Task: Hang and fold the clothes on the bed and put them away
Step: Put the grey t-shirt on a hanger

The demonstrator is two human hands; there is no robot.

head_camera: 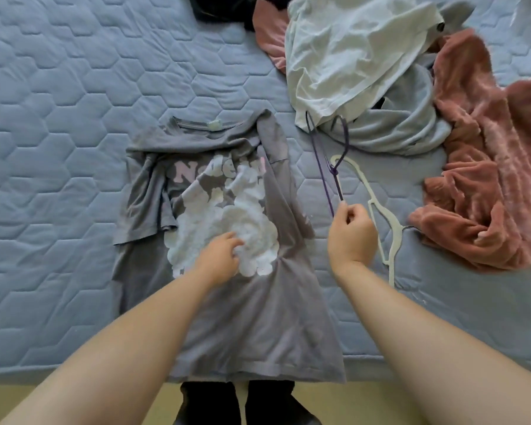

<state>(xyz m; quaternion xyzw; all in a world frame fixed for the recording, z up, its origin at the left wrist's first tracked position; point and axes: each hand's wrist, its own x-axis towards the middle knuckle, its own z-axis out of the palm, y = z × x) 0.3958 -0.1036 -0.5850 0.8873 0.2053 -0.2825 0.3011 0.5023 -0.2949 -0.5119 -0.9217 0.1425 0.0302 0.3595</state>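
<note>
Head view: grey T-shirt (227, 317) flat at bed (59, 118) edge, unhung.
Right hand (351, 237): pinches purple hanger (321, 170) beside it.
Left hand (223, 259): on shirt, grip unclear.
Remaining: clothes pile (365, 56), far right.

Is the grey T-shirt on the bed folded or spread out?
Mostly spread out: the grey T-shirt lies full length on the bed, print up, collar to hem; only one sleeve is turned in over the chest.
</note>
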